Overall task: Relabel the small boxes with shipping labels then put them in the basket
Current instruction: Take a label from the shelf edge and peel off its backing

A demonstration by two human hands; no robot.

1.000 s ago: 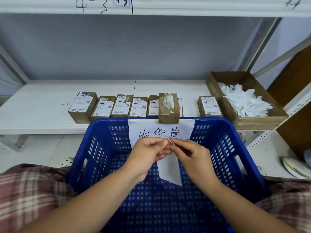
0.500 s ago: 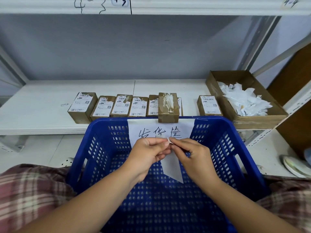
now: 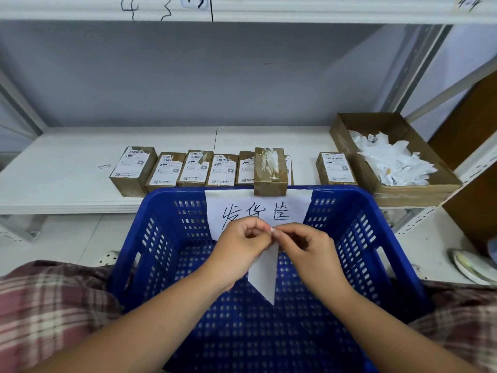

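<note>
Over the blue basket [image 3: 357, 238], my left hand [image 3: 239, 254] and my right hand [image 3: 309, 251] pinch the top corner of a white shipping label [image 3: 265, 273], which hangs down between them. Several small brown boxes [image 3: 196, 168] with labels lie in a row on the white shelf [image 3: 67, 170] behind the basket. One box with its label torn off [image 3: 270, 170] stands at the basket's far rim. A further labelled box [image 3: 336, 168] lies apart to the right.
A handwritten paper sign [image 3: 258, 211] hangs on the basket's far wall. An open cardboard tray [image 3: 419, 189] with torn white label scraps sits at the shelf's right end. Plaid fabric [image 3: 45, 305] flanks the basket. A shelf upright [image 3: 414, 68] slants at right.
The hanging label has narrowed and swung a little as my fingers work its top corner. Both hands stay in the same place over the basket.
</note>
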